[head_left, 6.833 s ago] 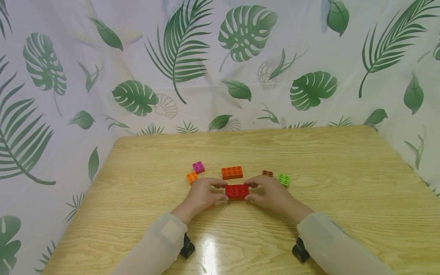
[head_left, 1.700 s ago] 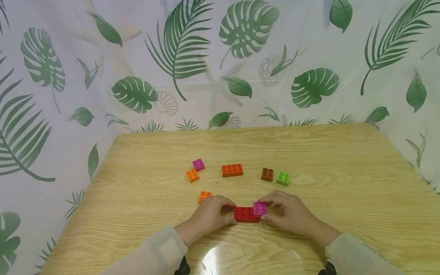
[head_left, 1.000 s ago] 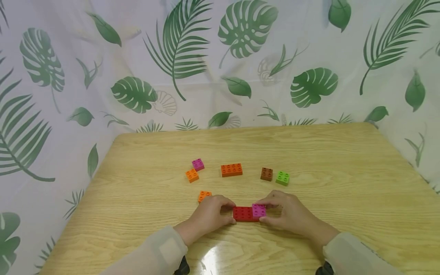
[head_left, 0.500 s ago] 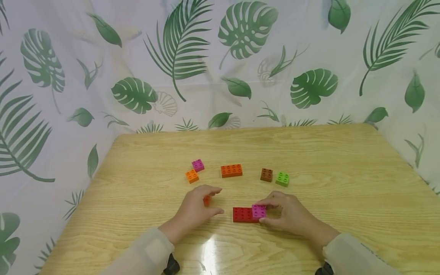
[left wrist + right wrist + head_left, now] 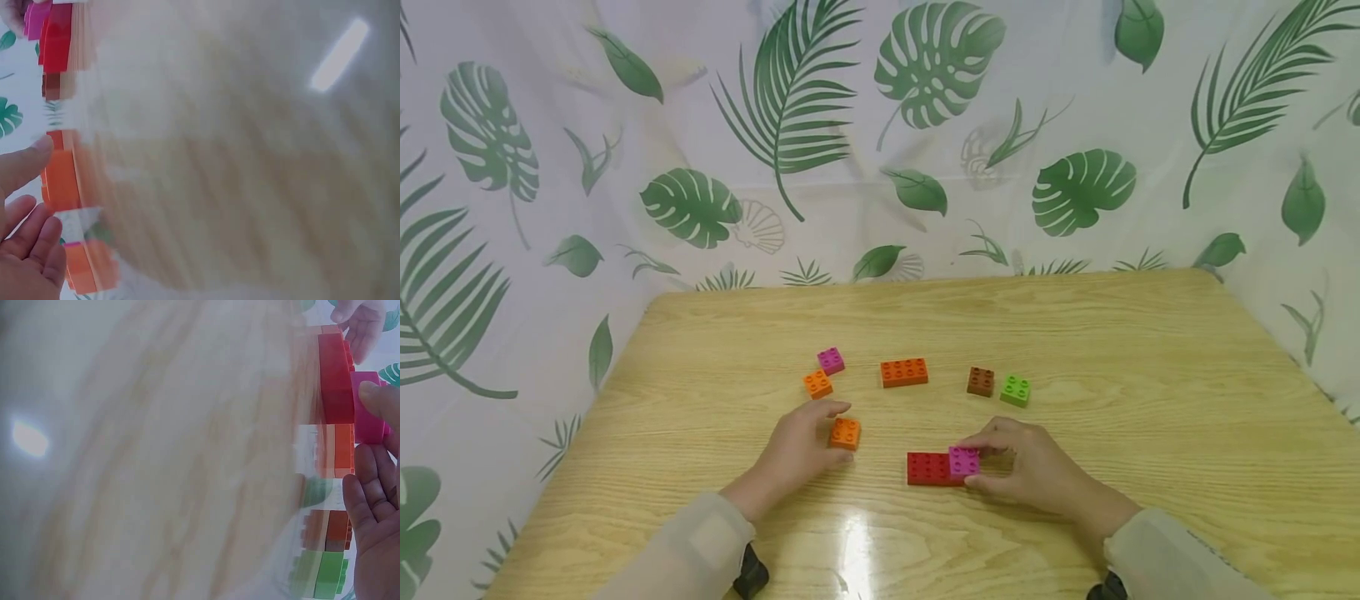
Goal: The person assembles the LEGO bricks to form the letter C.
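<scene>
A red eight-stud toy brick [image 5: 928, 468] lies on the table, near the middle. On its right end sits a small pink brick [image 5: 964, 461], which my right hand [image 5: 1030, 467] pinches between thumb and fingers. The right wrist view shows the thumb on the side of this pink brick [image 5: 369, 419], above the red brick [image 5: 335, 378]. To the left, my left hand [image 5: 793, 454] reaches around a small orange brick [image 5: 846, 433], thumb and index finger spread to either side of it. In the left wrist view that orange brick [image 5: 61, 181] rests on the table beside the thumb.
Behind the hands lie a second pink brick [image 5: 831, 360], another small orange brick [image 5: 817, 384], a long dark-orange brick [image 5: 904, 372], a brown brick [image 5: 981, 381] and a green brick [image 5: 1016, 390]. A leaf-patterned cloth [image 5: 850, 150] hangs past the table's far edge.
The red brick came nearer, and a pink brick was set on its right end. My left hand let go of the red brick and moved left to the orange one; my right hand stayed.
</scene>
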`<state>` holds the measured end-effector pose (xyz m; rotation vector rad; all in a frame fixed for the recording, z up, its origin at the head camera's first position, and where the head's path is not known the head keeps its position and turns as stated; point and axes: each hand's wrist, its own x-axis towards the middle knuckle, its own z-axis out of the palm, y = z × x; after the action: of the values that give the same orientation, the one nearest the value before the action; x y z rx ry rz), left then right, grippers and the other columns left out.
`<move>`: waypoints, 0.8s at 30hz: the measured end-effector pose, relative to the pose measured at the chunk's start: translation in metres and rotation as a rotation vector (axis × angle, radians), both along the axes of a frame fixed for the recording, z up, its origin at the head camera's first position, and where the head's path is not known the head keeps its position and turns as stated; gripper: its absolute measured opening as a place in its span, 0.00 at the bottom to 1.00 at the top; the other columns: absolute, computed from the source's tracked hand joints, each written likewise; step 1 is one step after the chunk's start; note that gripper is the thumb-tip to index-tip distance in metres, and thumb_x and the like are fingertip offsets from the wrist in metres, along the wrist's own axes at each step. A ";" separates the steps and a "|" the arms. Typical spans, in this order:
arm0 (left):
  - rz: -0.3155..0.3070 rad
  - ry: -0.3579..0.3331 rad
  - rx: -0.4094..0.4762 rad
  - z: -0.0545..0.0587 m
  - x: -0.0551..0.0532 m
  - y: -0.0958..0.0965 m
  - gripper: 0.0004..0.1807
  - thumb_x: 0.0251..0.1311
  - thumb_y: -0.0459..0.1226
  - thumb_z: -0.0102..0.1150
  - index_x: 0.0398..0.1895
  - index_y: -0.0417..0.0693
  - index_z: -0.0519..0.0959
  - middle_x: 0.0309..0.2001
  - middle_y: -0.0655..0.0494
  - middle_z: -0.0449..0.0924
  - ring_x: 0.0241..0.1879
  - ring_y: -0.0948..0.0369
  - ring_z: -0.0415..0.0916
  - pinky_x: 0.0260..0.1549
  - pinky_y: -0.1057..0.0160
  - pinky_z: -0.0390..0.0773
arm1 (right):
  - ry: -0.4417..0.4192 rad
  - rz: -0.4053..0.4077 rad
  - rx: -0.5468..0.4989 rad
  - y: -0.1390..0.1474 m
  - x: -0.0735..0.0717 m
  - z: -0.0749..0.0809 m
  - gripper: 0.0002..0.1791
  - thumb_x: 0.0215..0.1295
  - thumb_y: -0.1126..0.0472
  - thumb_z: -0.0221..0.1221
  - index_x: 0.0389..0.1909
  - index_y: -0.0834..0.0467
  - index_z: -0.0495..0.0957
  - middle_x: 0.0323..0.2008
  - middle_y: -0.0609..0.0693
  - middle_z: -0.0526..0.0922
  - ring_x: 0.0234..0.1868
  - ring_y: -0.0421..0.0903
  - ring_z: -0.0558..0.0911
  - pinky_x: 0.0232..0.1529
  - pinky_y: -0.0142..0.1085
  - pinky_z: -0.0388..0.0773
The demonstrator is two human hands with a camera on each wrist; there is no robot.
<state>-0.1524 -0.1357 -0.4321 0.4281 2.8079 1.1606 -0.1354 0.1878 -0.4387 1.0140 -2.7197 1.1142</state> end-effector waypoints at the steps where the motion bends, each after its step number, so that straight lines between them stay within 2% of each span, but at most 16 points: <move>1: 0.004 -0.008 0.005 -0.001 -0.001 -0.001 0.34 0.44 0.35 0.75 0.59 0.44 0.75 0.58 0.50 0.74 0.59 0.51 0.69 0.59 0.51 0.66 | 0.002 0.001 -0.001 0.000 0.000 0.000 0.20 0.51 0.54 0.71 0.47 0.52 0.84 0.37 0.37 0.78 0.37 0.37 0.78 0.36 0.36 0.78; 11: -0.015 -0.021 -0.014 -0.002 -0.006 -0.006 0.25 0.48 0.31 0.72 0.53 0.40 0.79 0.52 0.50 0.79 0.54 0.53 0.74 0.56 0.53 0.70 | -0.005 -0.013 0.014 0.000 0.000 -0.001 0.20 0.51 0.53 0.72 0.47 0.52 0.84 0.37 0.36 0.78 0.37 0.37 0.78 0.37 0.36 0.78; 18: -0.027 -0.025 -0.021 -0.001 -0.008 -0.005 0.21 0.48 0.32 0.72 0.48 0.42 0.81 0.48 0.52 0.80 0.50 0.55 0.75 0.54 0.53 0.71 | 0.007 -0.011 0.019 0.000 0.000 -0.002 0.20 0.51 0.53 0.71 0.47 0.52 0.84 0.36 0.36 0.78 0.37 0.37 0.78 0.37 0.36 0.78; 24: -0.051 -0.023 0.013 0.001 -0.005 0.002 0.19 0.47 0.35 0.74 0.45 0.45 0.81 0.43 0.57 0.81 0.43 0.58 0.75 0.46 0.56 0.75 | 0.008 -0.009 0.016 0.000 0.000 -0.001 0.21 0.51 0.54 0.72 0.47 0.53 0.84 0.37 0.37 0.78 0.38 0.38 0.78 0.38 0.37 0.78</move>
<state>-0.1571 -0.1341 -0.4313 0.4813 2.7539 1.1670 -0.1354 0.1880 -0.4399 1.0050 -2.7291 1.0865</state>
